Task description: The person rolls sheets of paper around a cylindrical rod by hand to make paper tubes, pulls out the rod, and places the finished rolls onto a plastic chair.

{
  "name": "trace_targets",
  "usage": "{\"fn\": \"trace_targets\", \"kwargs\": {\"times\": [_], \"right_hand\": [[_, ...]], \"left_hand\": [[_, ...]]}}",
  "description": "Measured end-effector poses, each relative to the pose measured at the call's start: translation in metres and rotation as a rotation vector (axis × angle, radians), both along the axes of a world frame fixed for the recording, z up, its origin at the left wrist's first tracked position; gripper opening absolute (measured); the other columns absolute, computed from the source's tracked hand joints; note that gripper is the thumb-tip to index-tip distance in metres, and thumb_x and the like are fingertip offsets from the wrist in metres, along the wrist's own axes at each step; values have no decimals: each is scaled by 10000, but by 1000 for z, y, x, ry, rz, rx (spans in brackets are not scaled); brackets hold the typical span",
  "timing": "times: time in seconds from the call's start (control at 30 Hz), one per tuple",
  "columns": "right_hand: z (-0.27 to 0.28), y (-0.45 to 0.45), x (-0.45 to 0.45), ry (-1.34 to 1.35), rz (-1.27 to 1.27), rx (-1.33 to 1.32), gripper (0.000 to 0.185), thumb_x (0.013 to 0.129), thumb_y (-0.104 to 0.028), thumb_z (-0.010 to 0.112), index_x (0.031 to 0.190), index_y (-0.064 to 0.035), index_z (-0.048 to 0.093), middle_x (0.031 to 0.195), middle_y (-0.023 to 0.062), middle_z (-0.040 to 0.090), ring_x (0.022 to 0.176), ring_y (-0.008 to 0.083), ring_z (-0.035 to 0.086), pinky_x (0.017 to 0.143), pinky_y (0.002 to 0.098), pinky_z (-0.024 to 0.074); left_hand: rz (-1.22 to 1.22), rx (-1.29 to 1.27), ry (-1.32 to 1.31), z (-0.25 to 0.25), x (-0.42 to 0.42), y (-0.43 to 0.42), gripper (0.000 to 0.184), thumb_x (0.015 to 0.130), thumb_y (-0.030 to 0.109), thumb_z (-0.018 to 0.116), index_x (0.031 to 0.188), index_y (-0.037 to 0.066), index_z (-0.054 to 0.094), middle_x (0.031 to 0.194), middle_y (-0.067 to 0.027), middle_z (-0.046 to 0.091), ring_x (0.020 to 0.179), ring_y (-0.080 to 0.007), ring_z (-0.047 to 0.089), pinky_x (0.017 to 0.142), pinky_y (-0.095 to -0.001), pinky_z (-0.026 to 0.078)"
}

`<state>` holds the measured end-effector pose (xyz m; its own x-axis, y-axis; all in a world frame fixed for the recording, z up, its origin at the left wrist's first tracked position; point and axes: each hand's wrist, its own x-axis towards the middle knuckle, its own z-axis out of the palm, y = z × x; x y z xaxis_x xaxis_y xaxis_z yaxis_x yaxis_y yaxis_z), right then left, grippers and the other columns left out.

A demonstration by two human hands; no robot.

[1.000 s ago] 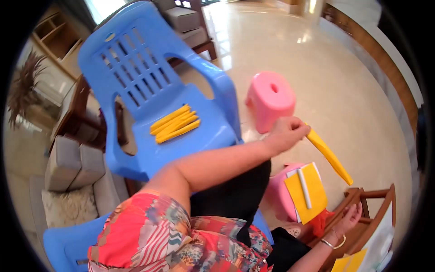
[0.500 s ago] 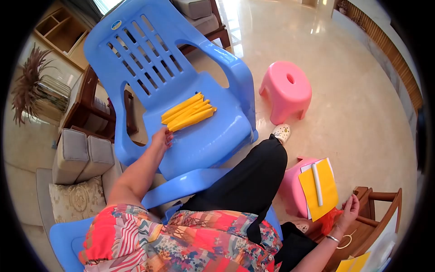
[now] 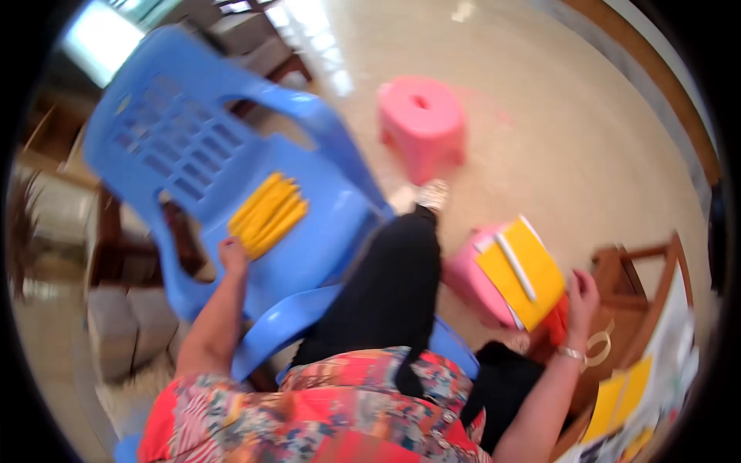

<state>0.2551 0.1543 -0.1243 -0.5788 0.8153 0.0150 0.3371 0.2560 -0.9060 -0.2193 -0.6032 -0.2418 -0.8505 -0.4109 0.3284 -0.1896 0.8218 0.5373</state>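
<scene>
On the blue plastic chair (image 3: 324,224) lies a row of several yellow paper rolls (image 3: 270,212), side by side. My left hand (image 3: 234,253) is at the near end of these rolls; blur hides whether its fingers grip one. A pink stool (image 3: 467,282) to my right bears a stack of yellow paper sheets (image 3: 532,289) with white sheets beneath. Across the top sheet rests a white stick (image 3: 515,266). Just right of the stack, my right hand (image 3: 583,297) is raised with loosely bent fingers, and nothing shows in it.
Another pink stool (image 3: 423,116) stands on the floor ahead. At the right is a wooden rack (image 3: 633,324) with more yellow paper (image 3: 617,397) near it. A red plastic bag (image 3: 557,320) is beside the stack. A grey sofa (image 3: 120,332) is at the left.
The view has turned and blurred, shifting the chair and stools leftward. My left hand remains by the rolls. My right hand is now closer to the paper stack's edge.
</scene>
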Motion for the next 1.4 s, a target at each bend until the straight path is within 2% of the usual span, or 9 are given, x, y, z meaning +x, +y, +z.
{"fn": "trace_targets", "kwargs": {"times": [0.03,0.07,0.2,0.37,0.43,0.5,0.67,0.9,1.4], "right_hand": [[7,-7,-6,-9,-49,-23,176,988,-115,695,1125,-7,714,972,4,691,882,99,630,786,239,527],[1,-5,-4,41,-45,-25,176,977,-114,706,1111,0,718,951,13,701,864,96,637,770,241,532],[-20,5,2,-50,-105,-19,195,943,-156,732,1056,3,739,862,51,735,824,92,677,759,254,552],[-30,-5,5,-433,-69,32,228,878,-243,755,1028,-72,769,906,120,759,849,242,730,793,350,575],[-30,-12,6,-645,23,49,218,860,-248,750,1007,-89,775,942,137,760,891,295,732,817,389,577],[-30,-22,7,-713,72,61,210,841,-233,760,972,-69,775,902,130,761,858,288,736,797,381,577],[-18,-49,-2,-783,240,50,200,797,-195,780,953,-73,753,960,134,750,925,315,721,838,399,567],[-19,-66,-8,-842,298,139,142,783,-115,746,920,-90,719,1007,158,673,1020,350,669,884,444,545],[-53,-81,-9,-677,379,526,218,781,-156,748,972,-69,690,993,155,646,994,356,643,852,453,552]], "left_hand": [[-153,67,130,-21,-32,-4,296,958,364,684,1037,79,672,784,-61,633,596,-187,585,523,-352,501],[-235,328,-4,13,-29,47,275,965,312,691,1098,75,649,813,-28,625,569,-119,541,488,-275,444],[-851,683,-171,198,56,301,149,988,159,688,1109,74,668,931,7,627,747,-51,548,658,-197,470],[-1611,254,-394,245,139,496,154,944,136,698,1045,19,696,916,-71,700,817,-155,661,731,-306,533],[-1768,-82,-428,230,177,556,235,926,216,664,1097,63,715,1046,-173,731,939,-343,713,813,-424,558],[-1957,-356,-358,164,198,605,296,904,214,694,1164,74,711,1130,-147,721,1060,-339,684,920,-436,545],[-2063,-671,-119,63,253,646,309,877,139,618,1173,118,705,1183,-124,699,1126,-303,657,954,-436,511],[-2118,-625,88,31,249,637,187,901,155,577,1047,109,685,991,-92,642,985,-275,635,883,-424,474],[-1632,79,-486,157,215,642,340,933,244,675,1204,40,655,1121,-218,668,1025,-408,669,897,-485,540]]}}
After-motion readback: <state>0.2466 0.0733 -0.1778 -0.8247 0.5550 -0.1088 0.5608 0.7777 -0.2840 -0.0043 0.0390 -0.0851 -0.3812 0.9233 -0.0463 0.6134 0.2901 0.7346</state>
